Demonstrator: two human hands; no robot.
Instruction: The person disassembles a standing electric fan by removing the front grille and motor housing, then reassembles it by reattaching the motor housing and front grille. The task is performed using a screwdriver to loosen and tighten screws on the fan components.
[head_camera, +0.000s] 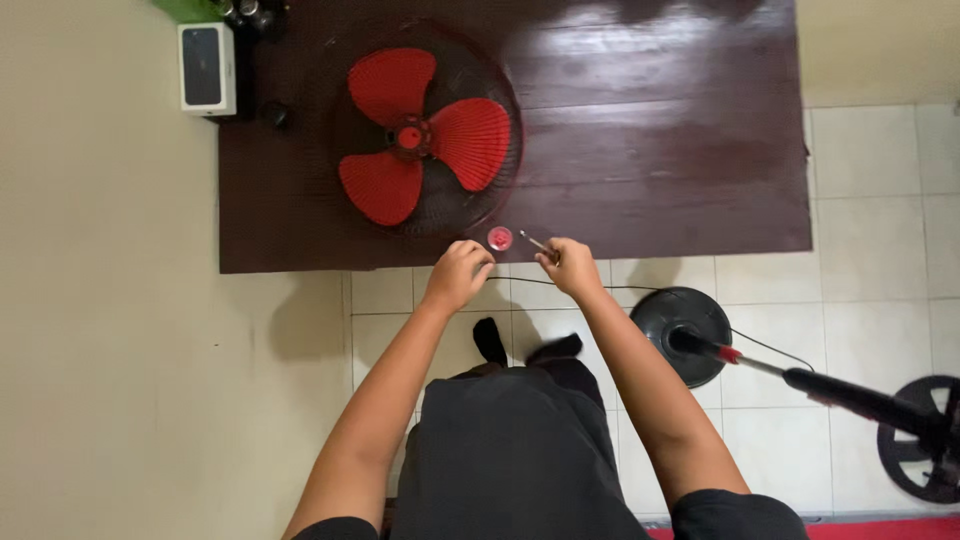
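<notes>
A fan head with three red blades (415, 135) lies inside its black wire guard (505, 100) on a dark brown wooden table (660, 150). A small round red cap (500, 238) sits at the table's front edge, between my hands. My left hand (458, 272) is curled at the table edge just left of the cap, touching or nearly touching the guard rim; whether it grips anything is unclear. My right hand (568, 264) holds a thin screwdriver-like tool (536, 243) whose tip points toward the cap.
A white box (207, 68) lies at the table's far left corner beside small dark objects. On the tiled floor to the right lie the fan's round black base (680, 325), its pole (850, 395), a cable and another black guard (925, 440). A cream wall is on the left.
</notes>
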